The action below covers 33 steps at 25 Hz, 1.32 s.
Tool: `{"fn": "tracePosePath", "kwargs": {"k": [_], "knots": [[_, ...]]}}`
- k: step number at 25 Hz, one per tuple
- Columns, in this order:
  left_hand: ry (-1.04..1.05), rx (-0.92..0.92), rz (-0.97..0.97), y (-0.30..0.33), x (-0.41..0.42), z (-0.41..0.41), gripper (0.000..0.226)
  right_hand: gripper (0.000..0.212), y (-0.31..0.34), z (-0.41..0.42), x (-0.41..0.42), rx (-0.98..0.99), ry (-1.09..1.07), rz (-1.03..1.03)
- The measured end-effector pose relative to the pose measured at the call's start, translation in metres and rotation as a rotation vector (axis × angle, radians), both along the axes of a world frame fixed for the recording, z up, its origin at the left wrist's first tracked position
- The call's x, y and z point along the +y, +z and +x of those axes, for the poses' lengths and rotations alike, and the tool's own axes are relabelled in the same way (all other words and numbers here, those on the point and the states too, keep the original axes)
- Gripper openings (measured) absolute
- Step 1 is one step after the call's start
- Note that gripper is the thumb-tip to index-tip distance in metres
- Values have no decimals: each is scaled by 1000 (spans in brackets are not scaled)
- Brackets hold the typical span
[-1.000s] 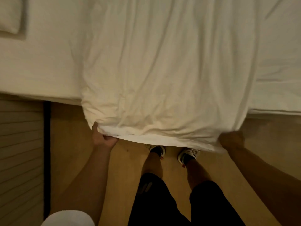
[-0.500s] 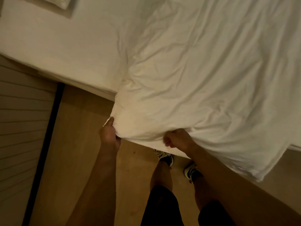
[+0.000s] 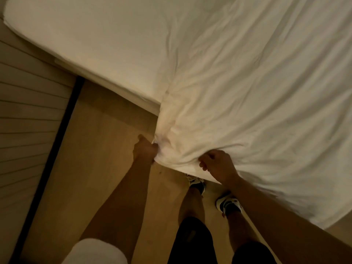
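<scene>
1. My right hand (image 3: 217,164) has come in along the hem of the white duvet (image 3: 247,111) and is now near my left hand (image 3: 145,149).
2. Both hands are clamped on the duvet: the left fist bunches its corner, the right fingers curl over the hem.
3. The duvet lies rumpled across the bed (image 3: 95,44), with the gripped corner pulled off its edge above the wooden floor (image 3: 106,149).
4. A slatted panel (image 3: 28,121) is on my left.

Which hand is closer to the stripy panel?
Left. The left hand grips the white duvet nearer the slatted panel; the right hand grips its edge farther away.
</scene>
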State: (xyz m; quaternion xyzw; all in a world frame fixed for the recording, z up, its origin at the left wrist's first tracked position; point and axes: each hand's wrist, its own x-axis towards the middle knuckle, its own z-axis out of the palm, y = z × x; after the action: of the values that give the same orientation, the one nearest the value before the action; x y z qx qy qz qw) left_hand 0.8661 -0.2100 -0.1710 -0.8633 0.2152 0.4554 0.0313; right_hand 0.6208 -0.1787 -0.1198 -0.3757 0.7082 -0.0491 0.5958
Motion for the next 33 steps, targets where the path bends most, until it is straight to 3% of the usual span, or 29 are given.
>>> {"fn": "tracePosePath", "kwargs": {"k": [1,3,4,6,7,9,11,13,16,20,22,27,31,33], "knots": [[-46,-84,-2,-3,-2,0,56,24,1,6,-2,-12,-2,-61],[85,-21,-63,-8,-5,9,32,21,2,18,-10,-38,-9,-137],[262,87,-97,-7,-8,13,27,20,4,23,-15,-43,-17,-151],[1082,545,-138,-1,-12,25,29,20,0,28,-24,-57,-47,-158],[1340,658,-197,1,-2,28,33,21,-1,30,-28,-65,-65,-146],[1448,676,-272,7,27,29,33,22,-6,31,-30,-72,-108,-105],[1326,581,-217,0,50,17,24,23,-15,27,-31,-72,-174,-23],[1142,298,-130,-10,56,10,21,22,-25,19,-25,-72,-226,95],[771,76,-175,-20,19,19,53,17,-39,11,-17,-33,-179,178],[-5,391,-314,0,-46,10,100,15,-41,11,-16,-46,-214,183],[-206,522,-303,6,-67,-2,110,13,-39,10,-15,-79,-238,187],[-63,548,-176,16,-59,-29,75,21,-35,-5,-11,-157,-198,177],[4,583,-188,36,-51,-15,76,60,-19,-23,10,-220,-561,236],[-91,423,-160,30,-44,5,69,73,-20,-40,30,-198,-812,257]]}}
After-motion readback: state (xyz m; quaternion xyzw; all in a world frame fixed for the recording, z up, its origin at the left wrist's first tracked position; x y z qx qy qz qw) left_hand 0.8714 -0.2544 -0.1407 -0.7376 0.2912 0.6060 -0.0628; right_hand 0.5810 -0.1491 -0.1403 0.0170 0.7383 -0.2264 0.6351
